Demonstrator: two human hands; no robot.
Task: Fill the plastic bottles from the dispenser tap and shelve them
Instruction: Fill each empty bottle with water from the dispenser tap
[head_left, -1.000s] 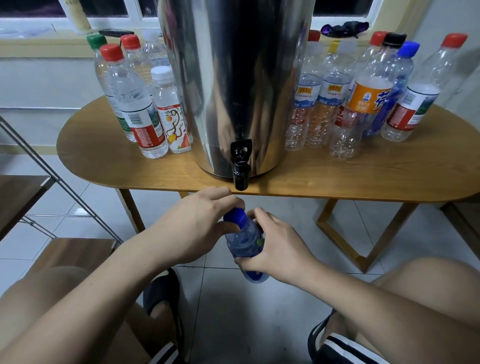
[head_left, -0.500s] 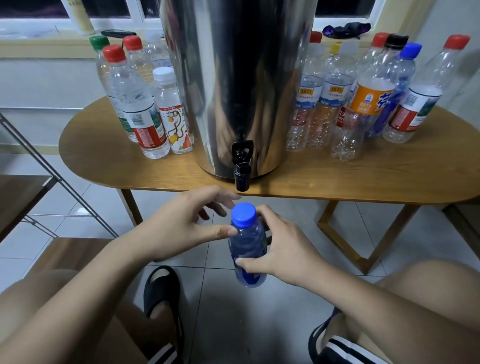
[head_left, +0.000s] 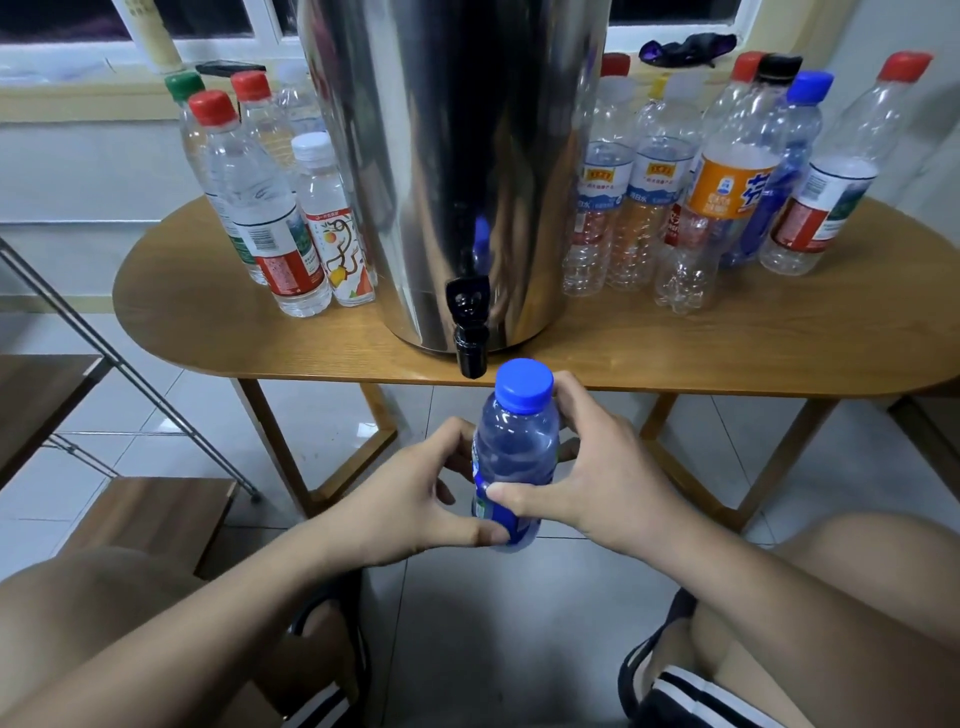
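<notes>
- blue-capped bottle (head_left: 514, 457) being held upright in mid-air, just below and in front of the table edge, between the person's knees; blue cap (head_left: 523, 384) sitting on the neck; fill level cannot tell
- right hand (head_left: 597, 467) gripping the bottle from the right; thumb lying across the label, fingers curling round the back up near the cap
- left hand (head_left: 410, 499) gripping the bottle low on the left; thumb pressing at the base, fingers curling behind
- black dispenser tap (head_left: 470, 332) hanging over the table edge, just above and left of the cap, not touching it
- steel dispenser (head_left: 452, 156) standing at the middle of the wooden table (head_left: 779, 338)
- water bottles (head_left: 270, 218) standing grouped left of the dispenser; red, green and white caps
- empty-looking bottles (head_left: 727, 197) standing grouped right of the dispenser; mixed caps, one orange label
- wooden shelf rack (head_left: 150, 514) with metal frame sitting at the left, on the tiled floor (head_left: 857, 467)
</notes>
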